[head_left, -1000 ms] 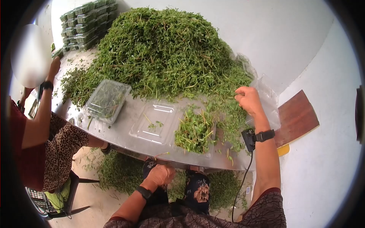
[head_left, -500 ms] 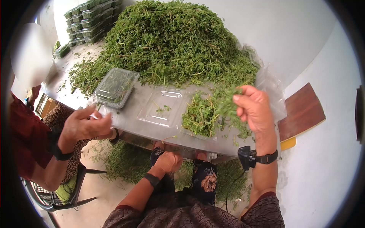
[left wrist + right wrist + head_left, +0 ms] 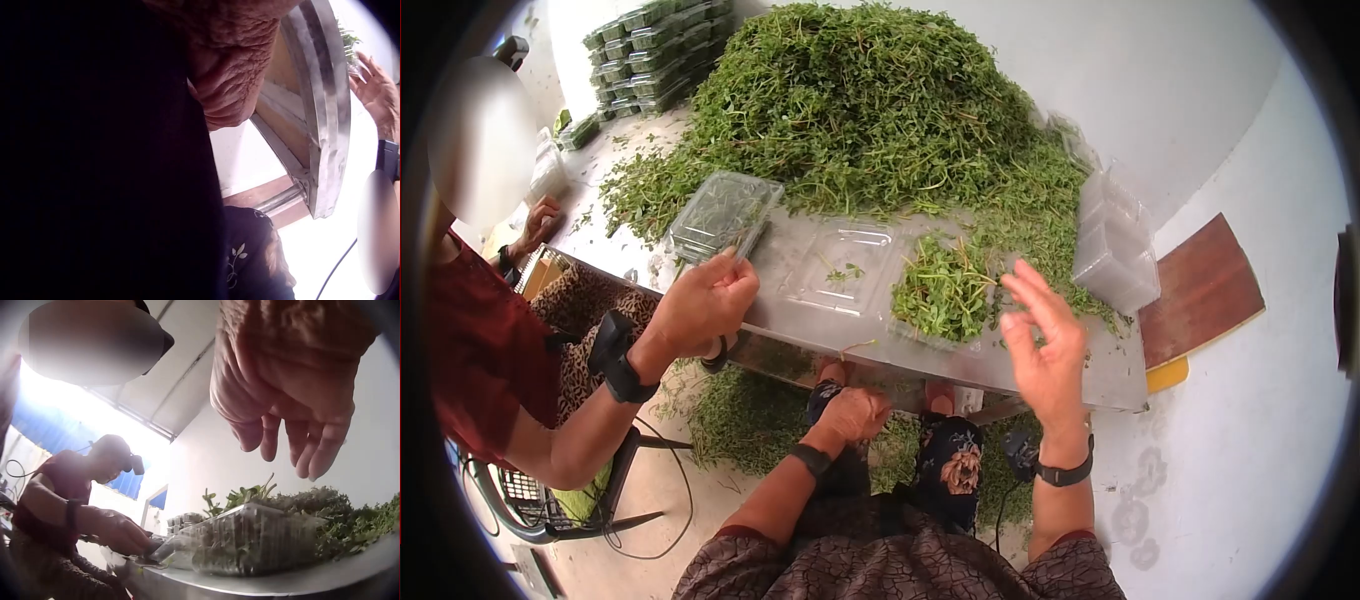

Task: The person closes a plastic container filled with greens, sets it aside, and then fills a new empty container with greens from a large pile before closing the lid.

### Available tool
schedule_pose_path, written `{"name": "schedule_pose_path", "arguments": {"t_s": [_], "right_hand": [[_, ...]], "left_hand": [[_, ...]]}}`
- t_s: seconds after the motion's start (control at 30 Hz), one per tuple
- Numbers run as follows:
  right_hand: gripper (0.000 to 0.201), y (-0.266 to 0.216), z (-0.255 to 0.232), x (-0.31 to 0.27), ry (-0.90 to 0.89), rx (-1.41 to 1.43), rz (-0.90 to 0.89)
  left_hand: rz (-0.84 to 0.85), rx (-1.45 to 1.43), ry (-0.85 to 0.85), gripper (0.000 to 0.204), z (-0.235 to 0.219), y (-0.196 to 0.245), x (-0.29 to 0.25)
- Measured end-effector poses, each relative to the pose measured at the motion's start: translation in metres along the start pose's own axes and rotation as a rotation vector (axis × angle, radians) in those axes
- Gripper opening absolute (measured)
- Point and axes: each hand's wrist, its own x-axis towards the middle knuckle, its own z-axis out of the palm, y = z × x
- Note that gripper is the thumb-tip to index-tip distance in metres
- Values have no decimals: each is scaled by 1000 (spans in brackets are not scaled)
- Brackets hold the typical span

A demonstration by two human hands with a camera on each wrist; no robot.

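My right hand (image 3: 1048,350), fingers apart and slightly bent, hovers at the right side of a clear plastic clamshell box heaped with green leafy sprigs (image 3: 942,292). In the right wrist view its fingertips hang above that box (image 3: 250,540), with nothing between them. The box's flat lid (image 3: 840,268) lies spread to the left, a few loose sprigs on it. My left hand (image 3: 855,412) rests idle, loosely curled, over my lap below the table edge; its fingers are mostly hidden. A large mound of greens (image 3: 860,110) rises behind the box.
A closed, filled box (image 3: 725,215) sits on the metal table (image 3: 770,315) at left, near another person's hand (image 3: 705,300). Stacked filled boxes (image 3: 658,55) stand at the back left. Empty clear boxes (image 3: 1118,250) and a reddish board (image 3: 1205,290) are at the right.
My right hand picked up sprigs from the mound's right edge, moved toward the open box and now has released them. The left hand stayed low. The other person's hand came toward the closed box.
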Motion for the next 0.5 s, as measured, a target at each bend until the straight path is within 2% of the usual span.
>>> {"name": "schedule_pose_path", "arguments": {"t_s": [0.07,0.13,0.33,0.5], "right_hand": [[35,-2,4,-3,-29,-295,-340],[38,-6,12,-8,-62,-224,-304],[37,-6,27,-9,-184,-423,-375],[34,-3,37,-7,-232,-451,-390]], "left_hand": [[2,17,-14,14,0,1,0],[0,34,-22,14,-1,1,0],[-8,23,-12,15,-5,6,0],[16,12,-9,13,-3,3,1]]}}
